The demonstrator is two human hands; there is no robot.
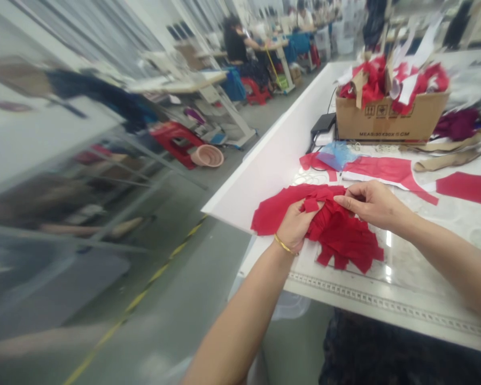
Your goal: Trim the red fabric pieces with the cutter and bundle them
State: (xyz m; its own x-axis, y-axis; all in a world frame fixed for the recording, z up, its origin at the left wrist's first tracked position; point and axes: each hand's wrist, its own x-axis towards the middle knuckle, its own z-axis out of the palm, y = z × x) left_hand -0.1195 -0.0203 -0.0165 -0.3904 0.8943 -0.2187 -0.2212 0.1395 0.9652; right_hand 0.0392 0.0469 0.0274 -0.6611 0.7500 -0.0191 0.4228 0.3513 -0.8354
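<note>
A bundle of red fabric strips (344, 235) lies on the white table near its left corner, cut ends fanned toward the front edge. My left hand (299, 222) is closed around the gathered part of the bundle, a small red flap showing by its thumb. At the bundle's right side, my right hand (369, 203) pinches at the strips with thumb and fingertips. Its fingertips partly hide what they grip. A wider red piece of fabric (272, 208) spreads to the left, against the table's raised white side.
Behind the bundle lie red cut pieces (388, 170) and blue translucent plastic (339, 155). A cardboard box (388, 120) full of red and white scraps stands farther back. A ruler tape (344, 291) runs along the front edge. A person (240, 48) sits in the background.
</note>
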